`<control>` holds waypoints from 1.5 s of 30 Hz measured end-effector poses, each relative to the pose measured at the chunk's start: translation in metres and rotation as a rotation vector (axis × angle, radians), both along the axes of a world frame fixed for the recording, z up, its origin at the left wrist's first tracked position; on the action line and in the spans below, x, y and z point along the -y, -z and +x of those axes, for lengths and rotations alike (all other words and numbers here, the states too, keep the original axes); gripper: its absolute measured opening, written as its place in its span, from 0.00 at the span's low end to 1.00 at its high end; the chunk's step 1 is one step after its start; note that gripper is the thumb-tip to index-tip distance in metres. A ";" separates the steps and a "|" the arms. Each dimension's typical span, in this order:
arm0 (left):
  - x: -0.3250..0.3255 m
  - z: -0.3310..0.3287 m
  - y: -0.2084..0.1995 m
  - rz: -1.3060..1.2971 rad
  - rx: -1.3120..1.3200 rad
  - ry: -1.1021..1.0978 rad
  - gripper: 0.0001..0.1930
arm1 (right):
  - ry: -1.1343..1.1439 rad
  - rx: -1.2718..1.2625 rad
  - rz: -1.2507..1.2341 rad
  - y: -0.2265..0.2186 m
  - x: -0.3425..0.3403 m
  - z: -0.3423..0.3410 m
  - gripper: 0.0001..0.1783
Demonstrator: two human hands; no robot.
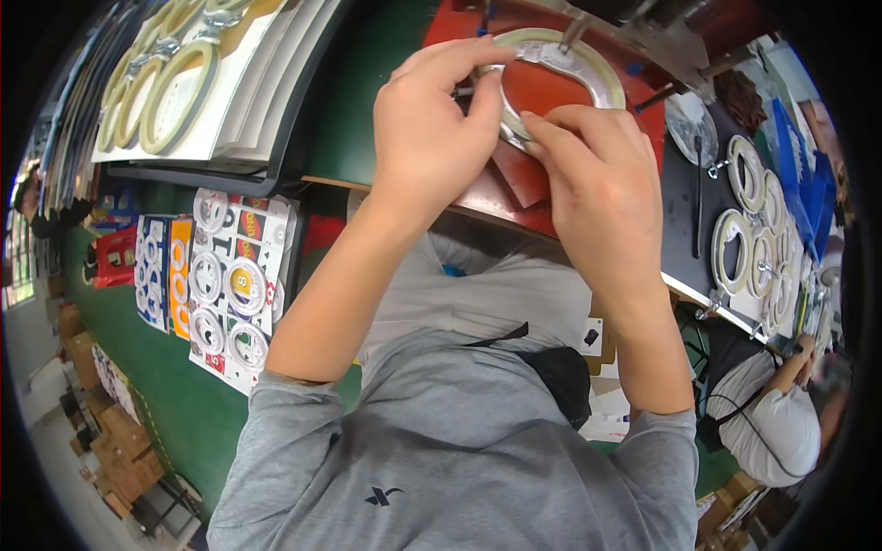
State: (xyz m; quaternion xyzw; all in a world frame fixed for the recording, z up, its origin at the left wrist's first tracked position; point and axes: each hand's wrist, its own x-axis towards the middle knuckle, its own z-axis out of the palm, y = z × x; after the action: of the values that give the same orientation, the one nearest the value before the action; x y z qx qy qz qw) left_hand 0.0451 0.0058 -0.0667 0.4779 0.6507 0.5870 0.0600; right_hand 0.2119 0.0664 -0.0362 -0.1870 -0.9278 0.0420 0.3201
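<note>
A pale yellow-and-silver ring (607, 84) lies on a red plate (554, 94), at the far middle of the view. At the ring's near left edge, my left hand (436, 119) is closed, with its thumb and fingers on the rim. My right hand (602, 165) is closed in a pinch at the ring's near edge, the thumb and forefinger close to the left thumb. Fingers cover the near part of the ring. A metal rod (573, 33) of the machine stands over the ring's far side.
At the upper left, a dark tray (276, 170) bears white sheets with similar rings (181, 96). Several rings (732, 251) with metal fittings lie on the right-hand bench, beside a clear round piece (691, 129). Lower left stand printed boards with rings (208, 275). A co-worker (767, 418) sits at right.
</note>
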 end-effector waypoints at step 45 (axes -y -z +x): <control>-0.002 -0.010 -0.014 -0.065 -0.216 0.022 0.13 | 0.240 0.096 -0.129 0.008 -0.042 -0.021 0.34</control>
State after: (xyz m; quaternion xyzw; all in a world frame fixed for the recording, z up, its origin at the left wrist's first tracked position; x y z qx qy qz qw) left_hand 0.0353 0.0073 -0.0529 0.5434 0.6666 0.5101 0.0114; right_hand 0.1912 0.1088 -0.0442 -0.3185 -0.9085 0.0538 0.2653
